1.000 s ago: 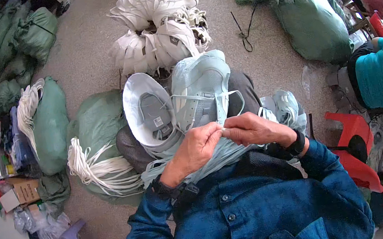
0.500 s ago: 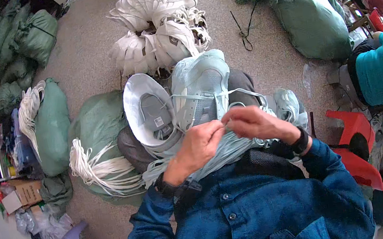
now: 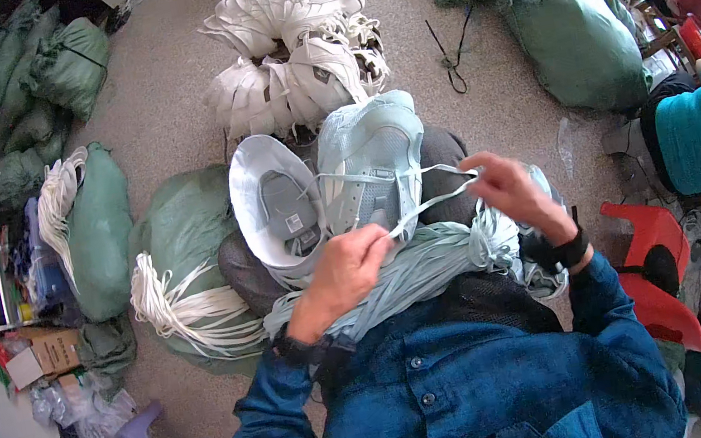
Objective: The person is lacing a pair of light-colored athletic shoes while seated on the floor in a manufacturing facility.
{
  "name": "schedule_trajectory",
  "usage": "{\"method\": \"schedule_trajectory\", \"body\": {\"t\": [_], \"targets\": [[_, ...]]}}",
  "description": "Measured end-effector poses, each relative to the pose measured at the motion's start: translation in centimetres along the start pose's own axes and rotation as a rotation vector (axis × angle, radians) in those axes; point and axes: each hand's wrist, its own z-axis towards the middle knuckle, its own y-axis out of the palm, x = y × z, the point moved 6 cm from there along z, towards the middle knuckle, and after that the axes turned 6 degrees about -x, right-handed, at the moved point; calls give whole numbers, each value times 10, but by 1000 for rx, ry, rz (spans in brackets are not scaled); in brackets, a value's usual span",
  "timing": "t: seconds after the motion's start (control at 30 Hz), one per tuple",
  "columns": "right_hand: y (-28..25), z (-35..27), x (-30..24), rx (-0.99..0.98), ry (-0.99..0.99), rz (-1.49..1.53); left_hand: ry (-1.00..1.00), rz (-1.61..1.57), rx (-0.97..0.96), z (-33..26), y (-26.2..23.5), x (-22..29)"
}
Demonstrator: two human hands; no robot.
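right hand (image 3: 516, 193) lifted, flat pale lace (image 3: 435, 203) taut

Two shoes (image 3: 336, 185) are placed on the lap, a lace bundle (image 3: 431, 266) before them, a shoe pile (image 3: 286, 46) behind, sacks (image 3: 96, 232) left.

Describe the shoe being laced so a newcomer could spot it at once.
Start at the person's blue shirt, then look up past both hands to the lap. The pale blue shoe lies there, lace crossing it; its grey-lined neighbour to the left shows its open inside instead.
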Motion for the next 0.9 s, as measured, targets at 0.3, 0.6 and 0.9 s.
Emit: {"method": "schedule_trajectory", "body": {"t": [0.3, 0.6, 0.9], "targets": [[25, 1, -24, -220, -38, 376, 0, -28, -42, 17, -2, 7], [19, 9, -2, 177, -222, -569, 95, 186, 57, 27, -8, 11], [70, 28, -46, 19, -299, 212, 173, 320, 74, 39, -2, 18]]}}
